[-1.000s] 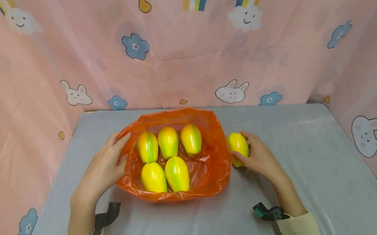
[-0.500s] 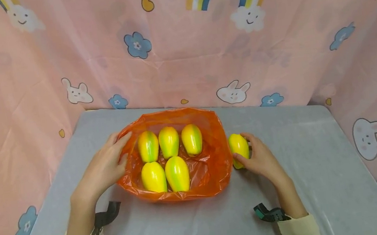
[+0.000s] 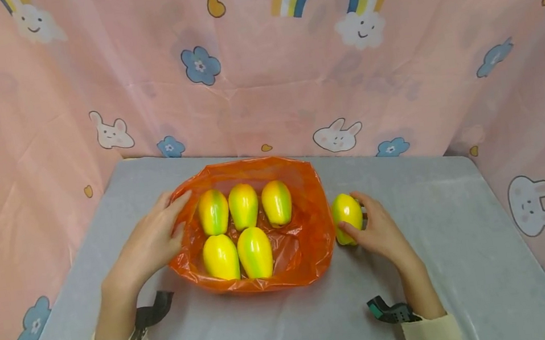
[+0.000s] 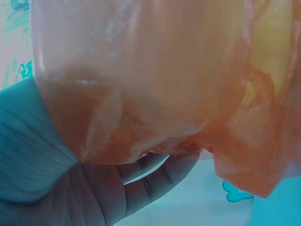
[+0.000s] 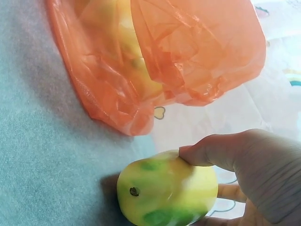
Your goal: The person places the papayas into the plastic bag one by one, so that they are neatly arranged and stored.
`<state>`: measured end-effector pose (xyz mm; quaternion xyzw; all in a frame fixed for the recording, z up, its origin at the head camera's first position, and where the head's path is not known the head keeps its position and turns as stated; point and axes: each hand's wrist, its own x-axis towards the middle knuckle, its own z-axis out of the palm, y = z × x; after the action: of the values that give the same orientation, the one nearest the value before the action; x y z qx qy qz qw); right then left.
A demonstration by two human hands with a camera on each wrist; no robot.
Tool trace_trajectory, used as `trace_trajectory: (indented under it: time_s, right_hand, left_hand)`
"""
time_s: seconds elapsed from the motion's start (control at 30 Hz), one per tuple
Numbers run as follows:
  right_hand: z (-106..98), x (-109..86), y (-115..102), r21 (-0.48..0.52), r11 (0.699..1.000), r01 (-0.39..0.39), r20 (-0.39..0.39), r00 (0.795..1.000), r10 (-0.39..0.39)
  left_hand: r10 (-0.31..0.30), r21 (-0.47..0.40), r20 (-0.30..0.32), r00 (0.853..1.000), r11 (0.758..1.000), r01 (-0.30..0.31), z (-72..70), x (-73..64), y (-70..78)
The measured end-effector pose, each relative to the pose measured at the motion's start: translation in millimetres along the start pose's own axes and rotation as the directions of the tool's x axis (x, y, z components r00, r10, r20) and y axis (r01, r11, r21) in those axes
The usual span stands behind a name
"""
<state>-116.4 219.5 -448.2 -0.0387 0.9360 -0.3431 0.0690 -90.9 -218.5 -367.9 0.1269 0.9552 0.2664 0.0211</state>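
Observation:
A translucent orange plastic bag [image 3: 308,245] sits wide open on the table in the head view. Inside it several yellow-green, mango-shaped fruits [image 3: 255,252] lie in two rows. My left hand [image 3: 150,240] holds the bag's left side at the rim; in the left wrist view the film covers part of the palm and fingers [image 4: 153,186]. Just right of the bag, my right hand [image 3: 375,228] grips another mango-shaped fruit [image 3: 347,214] by its side. The right wrist view shows its dark stem spot and green patches, with the thumb [image 5: 207,150] pressed on top.
Grey cloth covers the table [image 3: 284,335]. Behind and on both sides hangs a pink curtain [image 3: 254,109] printed with rainbows, rabbits and flowers. Each wrist carries a dark strap-on mount, such as the right mount [image 3: 391,309].
The head view has shifted slightly. Both hands keep nearly the same places, the left at the bag's rim and the right on the fruit.

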Motion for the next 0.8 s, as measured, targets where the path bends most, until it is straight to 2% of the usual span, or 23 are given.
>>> trace_trajectory:
  time_s: [0.27, 0.8]
  right_hand:
    - [0.4, 0.9, 0.6, 0.004, 1.000, 0.021, -0.002, 1.000, -0.021]
    - [0.3, 1.7, 1.6, 0.011, 1.000, 0.012, -0.018, 1.000, -0.012]
  left_hand:
    - [0.012, 0.002, -0.013, 1.000, 1.000, -0.012, -2.5, -0.9, -0.3]
    - [0.009, -0.003, -0.016, 1.000, 1.000, -0.009, -0.5, -1.5, 0.6]
